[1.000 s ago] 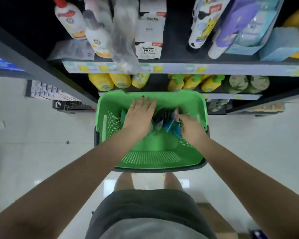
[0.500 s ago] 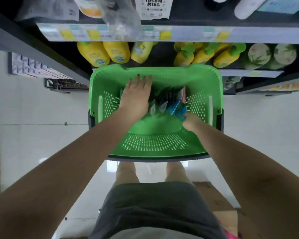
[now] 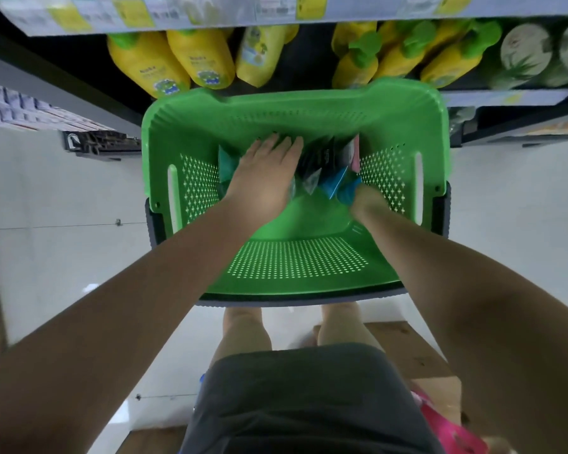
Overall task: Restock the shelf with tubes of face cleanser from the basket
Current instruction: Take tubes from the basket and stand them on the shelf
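- Since the frame half a second earlier, the right hand [image 3: 363,199] had been drawn a little toward the near right edge of the pile of tubes [image 3: 322,168], while the left hand [image 3: 264,173] had stayed laid over the pile's left part; the view had tipped further down, so less of the shelf [image 3: 184,14] was seen.
- Both bare forearms were stretched forward and down into the green basket [image 3: 292,116], the left from the lower left, the right from the lower right.
- The left hand was held palm down, fingers straight and close together, pointing toward the far wall of the basket and pressed flat on the tubes; nothing was gripped by it.
- The right hand was seen only as a blurred wrist and knuckles, its fingers sunk among the blue tubes [image 3: 336,185]; whether anything was grasped there could not be told.
- The tubes of face cleanser were gathered at the far end of the basket floor, dark, teal, blue and pink ones standing or leaning together between the two perforated side walls.
- Yellow bottles [image 3: 177,60] with green caps were ranged on the lower shelf just beyond the basket's far rim.
- Pale floor tiles [image 3: 46,257] were seen around the basket.
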Demonstrator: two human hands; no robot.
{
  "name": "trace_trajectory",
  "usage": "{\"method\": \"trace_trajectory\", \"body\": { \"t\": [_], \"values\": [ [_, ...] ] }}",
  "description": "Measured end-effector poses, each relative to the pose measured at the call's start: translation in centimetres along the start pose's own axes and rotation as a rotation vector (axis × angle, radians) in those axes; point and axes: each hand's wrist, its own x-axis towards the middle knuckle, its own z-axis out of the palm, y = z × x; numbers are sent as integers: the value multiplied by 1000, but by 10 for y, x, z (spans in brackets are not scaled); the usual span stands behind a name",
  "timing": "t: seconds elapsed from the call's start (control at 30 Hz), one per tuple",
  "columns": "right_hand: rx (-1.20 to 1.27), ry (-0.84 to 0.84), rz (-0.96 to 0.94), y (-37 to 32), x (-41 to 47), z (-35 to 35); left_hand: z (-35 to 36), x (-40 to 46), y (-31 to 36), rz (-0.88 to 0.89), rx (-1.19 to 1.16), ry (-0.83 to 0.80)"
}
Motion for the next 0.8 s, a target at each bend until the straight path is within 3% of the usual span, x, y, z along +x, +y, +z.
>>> {"method": "trace_trajectory", "body": {
  "t": [0.23,0.5,0.53,0.6,0.67,0.8],
  "values": [
    [119,85,-23,-3,5,6,4,15,-2,8,-11,4],
    [-88,33,-71,-10,13,10,13,17,-3,18,-1,-16],
    [-201,23,-112,-11,10,9,14,16,-1,19,-2,-16],
    [-230,-32,-53,-10,5,5,12,15,2,21,-5,-15],
    [-106,23,-4,-8,-5,-2,8,14,7,28,-8,-15],
    [-302,125,-138,-5,-21,-17,-5,11,18,37,-8,10]
  ]
}}
